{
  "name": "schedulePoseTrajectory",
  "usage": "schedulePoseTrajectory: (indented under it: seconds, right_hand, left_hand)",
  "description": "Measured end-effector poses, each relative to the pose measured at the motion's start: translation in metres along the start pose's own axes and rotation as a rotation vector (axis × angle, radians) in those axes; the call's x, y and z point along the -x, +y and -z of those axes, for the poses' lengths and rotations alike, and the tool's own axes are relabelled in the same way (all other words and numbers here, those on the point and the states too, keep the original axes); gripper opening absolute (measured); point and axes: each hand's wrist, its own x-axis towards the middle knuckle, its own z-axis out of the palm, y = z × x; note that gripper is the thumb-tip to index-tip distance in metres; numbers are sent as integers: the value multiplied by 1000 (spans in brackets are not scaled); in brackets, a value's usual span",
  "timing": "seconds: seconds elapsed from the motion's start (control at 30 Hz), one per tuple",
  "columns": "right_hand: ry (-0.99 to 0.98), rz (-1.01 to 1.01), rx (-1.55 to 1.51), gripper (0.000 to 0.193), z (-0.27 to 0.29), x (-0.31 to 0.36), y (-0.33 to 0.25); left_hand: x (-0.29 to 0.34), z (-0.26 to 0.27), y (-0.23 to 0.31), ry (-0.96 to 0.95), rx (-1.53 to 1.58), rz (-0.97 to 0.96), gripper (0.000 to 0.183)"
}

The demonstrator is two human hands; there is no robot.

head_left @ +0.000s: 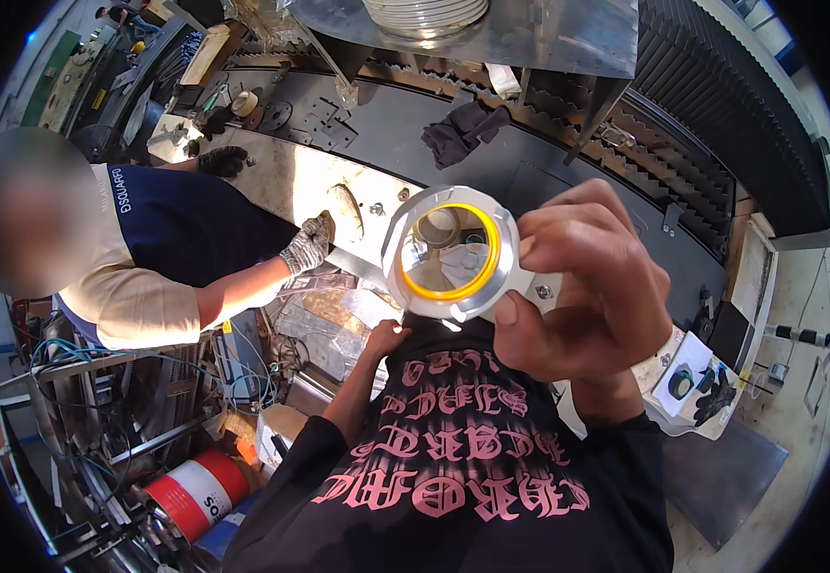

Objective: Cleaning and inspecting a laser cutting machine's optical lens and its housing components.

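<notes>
Pinching the metal ring (505, 273) in the right hand (598, 286), with the left hand (388, 338) lower left of the ring, hold unclear; risking a drop through fingertip slip.

floor (773, 420): pale | sunlight: bright on bench top (291, 181) | black pleated cover (701, 72): upper right

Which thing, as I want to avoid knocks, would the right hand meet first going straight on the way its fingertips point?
Beyond the silver ring in its pinch, the right hand points leftward, roughly toward the co-worker's gloved hand; depth is unclear, so it might pass above.
</notes>
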Motion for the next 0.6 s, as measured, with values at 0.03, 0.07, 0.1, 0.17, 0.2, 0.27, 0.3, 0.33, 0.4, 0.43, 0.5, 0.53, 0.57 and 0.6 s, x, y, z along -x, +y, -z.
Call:
schedulePoseTrajectory:
  seconds: [0.03,0.07,0.1,0.17,0.2,0.27,0.3,0.33,0.4,0.43,0.5,0.53,0.57,0.6]
  right_hand:
    - [-7,91,152,32,1,-3,-4]
    - [-3,96,147,32,3,-4,-7]
    - [-44,148,265,31,6,-5,-9]
    - [-109,171,449,33,10,-4,-17]
    - [-108,174,446,33,11,-5,-18]
    - [-157,198,517,33,14,-6,-21]
    - [-175,195,522,33,17,-5,-21]
    - [-173,190,529,33,19,-3,-20]
    - [-179,229,509,37,18,-8,-23]
    - [-184,229,509,37,17,-9,-20]
    - [-142,225,457,40,20,-7,-9]
    - [-82,211,386,35,18,-3,2]
    - [-63,136,368,30,17,5,13]
    - [-46,71,331,26,14,17,25]
  left_hand:
    - [2,3,5,6,-2,0,56]
    - [3,4,7,-7,-18,-24,50]
    - [5,6,9,-19,-35,-47,45]
    - [6,7,10,-37,-74,-76,40]
    - [5,7,9,-64,-112,-106,35]
    - [9,12,16,-73,-103,-199,33]
    - [16,21,28,-147,-101,-210,32]
    - [22,27,38,-223,-99,-221,30]
    - [2,2,4,-143,-75,-372,29]
    - [-6,-8,-11,-66,-56,-525,28]
    - [3,7,8,-70,-107,-510,28]
    - [16,21,29,-56,-159,-480,28]
    - [36,44,67,-145,-197,-296,29]
    - [47,55,84,-184,-145,-135,31]
